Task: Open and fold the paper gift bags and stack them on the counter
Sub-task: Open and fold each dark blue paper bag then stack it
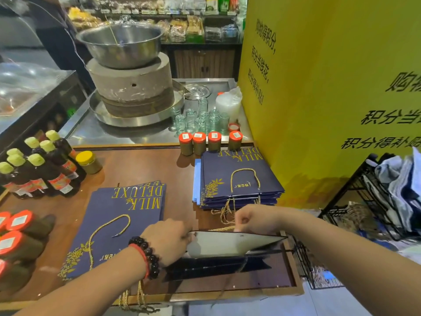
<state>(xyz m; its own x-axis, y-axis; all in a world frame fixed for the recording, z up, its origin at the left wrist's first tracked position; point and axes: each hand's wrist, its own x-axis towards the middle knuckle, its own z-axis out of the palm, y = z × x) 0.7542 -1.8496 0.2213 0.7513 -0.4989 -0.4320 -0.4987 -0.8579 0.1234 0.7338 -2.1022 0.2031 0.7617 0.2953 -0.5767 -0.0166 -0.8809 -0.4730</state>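
A navy paper gift bag [227, 246] with a white inside is held partly open near the front edge of the wooden counter [141, 165]. My left hand [168, 240] grips its left end, fingers curled into the mouth. My right hand [252, 218] pinches the bag's far upper rim by the gold rope handle. To the left lies a small pile of flat navy bags [123, 224] printed "MILK DELUXE". A taller stack of flat bags [237, 179] sits further back on the right.
Dark sauce bottles [38, 169] with yellow-green caps stand at left, red-capped bottles [16, 233] lie at the near left. Red-lidded jars [209, 142] line the counter's back edge. Behind are a stone mill with a steel bowl [123, 44] and small glasses [200, 119]. A yellow sign [319, 87] and a black wire rack [373, 192] stand right.
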